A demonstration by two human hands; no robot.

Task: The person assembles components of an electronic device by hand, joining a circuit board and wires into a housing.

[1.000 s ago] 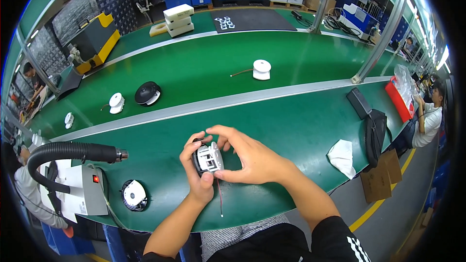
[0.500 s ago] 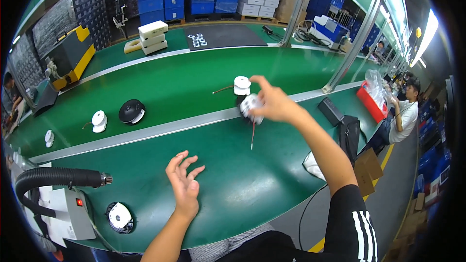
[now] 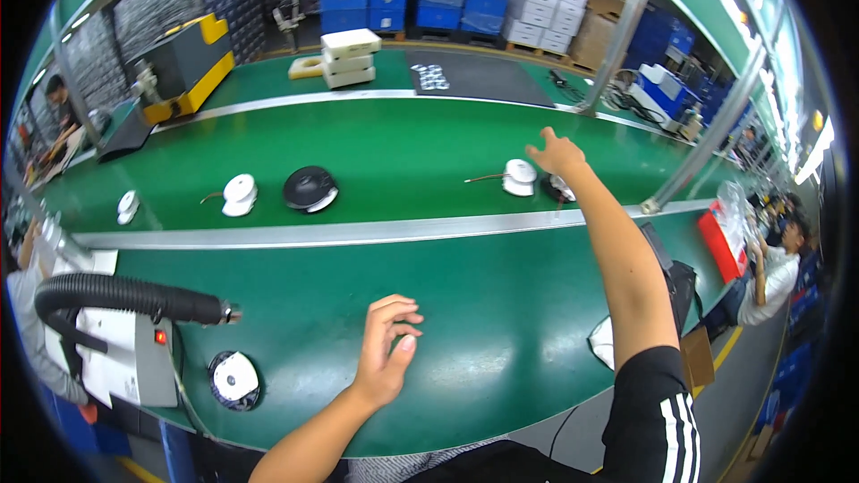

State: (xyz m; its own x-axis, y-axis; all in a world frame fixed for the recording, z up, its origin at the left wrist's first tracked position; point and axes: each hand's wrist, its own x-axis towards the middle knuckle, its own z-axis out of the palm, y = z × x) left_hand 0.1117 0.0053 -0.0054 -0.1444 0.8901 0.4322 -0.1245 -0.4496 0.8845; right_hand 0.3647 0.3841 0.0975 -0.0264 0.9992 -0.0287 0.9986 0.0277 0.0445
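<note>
My right hand (image 3: 560,156) hangs over the bright green strip at the far side, fingers apart and nothing in them. Just below it rests a black-and-white round unit (image 3: 562,188), partly covered by the wrist. To its left stands a white round part (image 3: 518,177) with a thin wire trailing left. My left hand (image 3: 386,356) hovers above the near green table (image 3: 501,304), fingers loosely curled and apart, holding nothing. A round unit with a white top and dark rim (image 3: 235,377) lies at the near left.
Further left on the strip are a black round unit (image 3: 310,189), a white wired part (image 3: 239,195) and a smaller white part (image 3: 128,207). A black flexible hose (image 3: 134,295) juts over the table. A metal rail (image 3: 358,231) divides the surfaces. A red bin (image 3: 721,244) stands right, near a co-worker.
My right hand has let go of the black-and-white unit, which now sits on the far strip, and has lifted off it. The whole view has shifted, with things appearing further right.
</note>
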